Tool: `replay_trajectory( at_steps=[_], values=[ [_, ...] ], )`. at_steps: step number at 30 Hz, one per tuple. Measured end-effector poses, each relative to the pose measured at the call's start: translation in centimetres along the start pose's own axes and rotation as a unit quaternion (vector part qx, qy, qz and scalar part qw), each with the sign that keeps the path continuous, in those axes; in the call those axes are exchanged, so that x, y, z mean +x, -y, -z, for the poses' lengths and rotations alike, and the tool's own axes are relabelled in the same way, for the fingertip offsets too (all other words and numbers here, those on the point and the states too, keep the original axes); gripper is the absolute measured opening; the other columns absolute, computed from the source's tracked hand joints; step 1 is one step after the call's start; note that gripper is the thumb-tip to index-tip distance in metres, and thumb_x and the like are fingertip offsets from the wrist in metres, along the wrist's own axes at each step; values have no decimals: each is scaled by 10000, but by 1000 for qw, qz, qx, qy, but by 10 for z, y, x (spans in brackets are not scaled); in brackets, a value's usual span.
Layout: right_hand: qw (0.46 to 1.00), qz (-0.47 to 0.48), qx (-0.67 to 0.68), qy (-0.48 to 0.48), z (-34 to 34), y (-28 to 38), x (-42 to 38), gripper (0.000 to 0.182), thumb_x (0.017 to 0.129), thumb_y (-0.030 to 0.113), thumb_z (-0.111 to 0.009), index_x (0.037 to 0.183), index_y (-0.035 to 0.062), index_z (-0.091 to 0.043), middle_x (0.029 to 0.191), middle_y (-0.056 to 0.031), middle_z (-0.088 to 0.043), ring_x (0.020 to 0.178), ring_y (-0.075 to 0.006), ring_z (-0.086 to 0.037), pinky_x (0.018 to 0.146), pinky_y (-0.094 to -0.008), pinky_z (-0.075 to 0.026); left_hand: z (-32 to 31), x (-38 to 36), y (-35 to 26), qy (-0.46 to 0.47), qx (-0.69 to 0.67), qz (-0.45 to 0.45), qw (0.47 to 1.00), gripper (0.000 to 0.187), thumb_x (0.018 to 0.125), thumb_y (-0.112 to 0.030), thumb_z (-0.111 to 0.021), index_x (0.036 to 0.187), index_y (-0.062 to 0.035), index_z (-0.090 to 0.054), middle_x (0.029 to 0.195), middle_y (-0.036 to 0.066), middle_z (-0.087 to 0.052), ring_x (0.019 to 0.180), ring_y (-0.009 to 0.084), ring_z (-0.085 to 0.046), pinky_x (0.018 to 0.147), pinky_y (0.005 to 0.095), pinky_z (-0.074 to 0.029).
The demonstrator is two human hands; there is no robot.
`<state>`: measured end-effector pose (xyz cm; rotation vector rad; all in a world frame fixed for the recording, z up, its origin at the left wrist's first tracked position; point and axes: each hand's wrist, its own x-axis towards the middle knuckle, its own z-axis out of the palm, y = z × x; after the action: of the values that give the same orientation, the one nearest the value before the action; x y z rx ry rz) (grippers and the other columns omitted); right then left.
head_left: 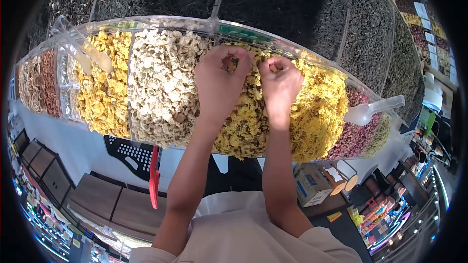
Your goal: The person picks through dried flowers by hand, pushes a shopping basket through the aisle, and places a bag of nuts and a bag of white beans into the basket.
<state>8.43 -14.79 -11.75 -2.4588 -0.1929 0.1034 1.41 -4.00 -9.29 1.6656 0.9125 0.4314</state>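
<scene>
Both of my hands are over a bin of yellow dried flowers [239,131], near its back edge. My left hand [220,87] is closed in a pinch, its thumb and forefinger curled into a ring; what sits between the fingertips, if anything, is too small to name. Just to its right, my right hand [282,85] is closed too, with fingers curled inward and their tips partly hidden. The two hands are apart, with yellow flowers showing between them. Whitish dried flowers [163,87] fill the bin to the left.
Tongs [80,44] of clear plastic lie over a bin of orange-yellow flowers [105,102] at left. A clear scoop [373,110] rests on pinkish dried buds [358,136] at right. Dark dried leaves [273,0] fill the bins behind. A red-and-black basket [154,175] and a cardboard box [312,185] are below.
</scene>
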Motion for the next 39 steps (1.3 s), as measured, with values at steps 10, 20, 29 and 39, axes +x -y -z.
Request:
replay_trajectory(
  at_steps=[10,20,29,39],
  values=[
    [993,1,100,58,21,-12,2,44,802,-44,-747,818,-5,-735,930,-125,-777,667,-99,-669,619,-249,-533,14,-2,-8,49,-21,76,996,120,896,-158,-795,938,-48,-773,660,-2,-634,541,53,-483,496,245,-358],
    [908,-82,396,111,41,-24,2,86,888,-74,-731,911,-1,-694,953,-102,-749,822,-93,-677,750,-245,-548,8,-6,-5,129,-120,80,981,99,918,-107,-773,980,-31,-765,753,-6,-699,584,19,-524,526,200,-409],
    [956,46,252,140,53,-21,-1,111,849,-53,-761,931,-7,-703,959,-100,-734,851,-142,-702,754,-267,-567,4,-5,-12,172,-106,60,977,202,913,-60,-763,1111,-26,-739,916,29,-763,637,21,-567,565,199,-461],
    [998,21,47,48,30,-9,16,142,888,14,-720,1023,9,-763,895,-115,-747,771,-183,-708,645,-315,-574,11,-9,-9,138,-99,85,982,185,933,-52,-740,1112,-4,-734,921,40,-762,653,26,-598,564,196,-465]
  ],
)
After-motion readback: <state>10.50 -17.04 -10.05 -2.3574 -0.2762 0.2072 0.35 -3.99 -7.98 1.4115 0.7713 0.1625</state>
